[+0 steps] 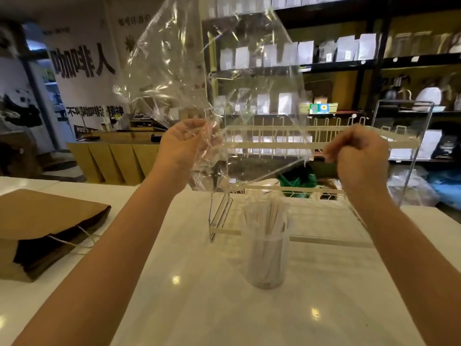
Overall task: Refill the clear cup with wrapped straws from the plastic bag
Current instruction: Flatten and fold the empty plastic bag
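A clear plastic bag [212, 71] hangs spread in the air above the counter and looks empty. My left hand [184, 143] grips its lower left edge. My right hand [359, 158] pinches its lower right corner, fingers curled. Below and between the hands stands the clear cup [269, 260] on the white counter, packed with several white wrapped straws [267, 216] that stick up above its rim.
A clear acrylic rack [299, 143] with white rails stands just behind the cup. A stack of brown paper bags [42, 228] lies at the left of the white counter [199, 308]. Dark shelves with white pouches fill the background.
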